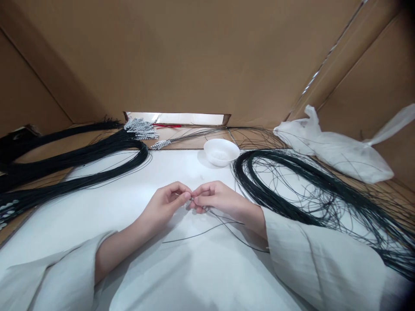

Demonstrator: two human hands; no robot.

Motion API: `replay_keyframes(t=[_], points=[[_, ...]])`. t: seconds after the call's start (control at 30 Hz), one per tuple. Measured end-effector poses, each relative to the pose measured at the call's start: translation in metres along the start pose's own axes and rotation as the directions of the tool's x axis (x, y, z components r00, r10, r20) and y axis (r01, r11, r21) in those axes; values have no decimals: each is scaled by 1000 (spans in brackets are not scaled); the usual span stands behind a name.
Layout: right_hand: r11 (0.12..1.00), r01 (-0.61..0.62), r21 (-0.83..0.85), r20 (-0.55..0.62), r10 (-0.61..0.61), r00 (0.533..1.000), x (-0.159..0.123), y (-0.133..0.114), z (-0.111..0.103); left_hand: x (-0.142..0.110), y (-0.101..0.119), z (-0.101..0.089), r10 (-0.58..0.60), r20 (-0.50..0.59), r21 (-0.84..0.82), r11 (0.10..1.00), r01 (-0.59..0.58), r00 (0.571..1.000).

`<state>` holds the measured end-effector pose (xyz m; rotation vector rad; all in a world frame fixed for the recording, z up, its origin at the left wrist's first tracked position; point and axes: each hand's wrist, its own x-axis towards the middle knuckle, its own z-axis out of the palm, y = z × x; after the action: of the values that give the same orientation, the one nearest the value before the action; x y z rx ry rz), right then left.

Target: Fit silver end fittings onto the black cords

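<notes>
Basically, white table [113,207], dark cord bundle [241,170] at right, left hand [167,203] and right hand [223,198] nearly touching, fingertips pinched on thin cord [181,239] between them, which could slip if either pinch loosens.

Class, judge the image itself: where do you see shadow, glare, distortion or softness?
All in the head view: whitish glare on the tabletop; soft shadows beneath the right hand and left of the bowl; a darkened upper right corner; wide-angle stretching of the right sleeve; the small piece between left hand and right hand too soft to identify.
</notes>
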<state>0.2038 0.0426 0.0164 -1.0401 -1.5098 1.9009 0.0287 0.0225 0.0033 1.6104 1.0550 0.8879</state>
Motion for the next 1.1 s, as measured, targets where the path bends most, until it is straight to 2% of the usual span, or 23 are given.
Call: replay_keyframes(t=[0.07, 0.2, 0.43, 0.7, 0.87, 1.1], points=[[1000, -12, 12, -12, 12, 1000, 0, 0, 0, -1, 1, -1, 54, -8, 109, 993, -53, 998], [1000, -5, 11, 5, 5, 1000, 0, 1, -1, -3, 3, 0, 149, -35, 376, 918, -125, 988], [1000, -1, 12, 23, 1, 1000, 2, 1, -1, -5, 2, 2, 190, -24, 539, 830, -147, 982], [1000, 22, 16, 40, -22, 999, 3, 5, -4, -5, -7, -1, 279, 63, 648, 718, -252, 958], [1000, 0, 26, 15, -1, 1000, 3, 7, -5, -4, -9, 0, 375, 81, 686, 651, -325, 923], [998, 38, 59, 6, -38, 999, 4, 10, -5, -7, -8, -1, 406, 90, 675, 647, -355, 909]])
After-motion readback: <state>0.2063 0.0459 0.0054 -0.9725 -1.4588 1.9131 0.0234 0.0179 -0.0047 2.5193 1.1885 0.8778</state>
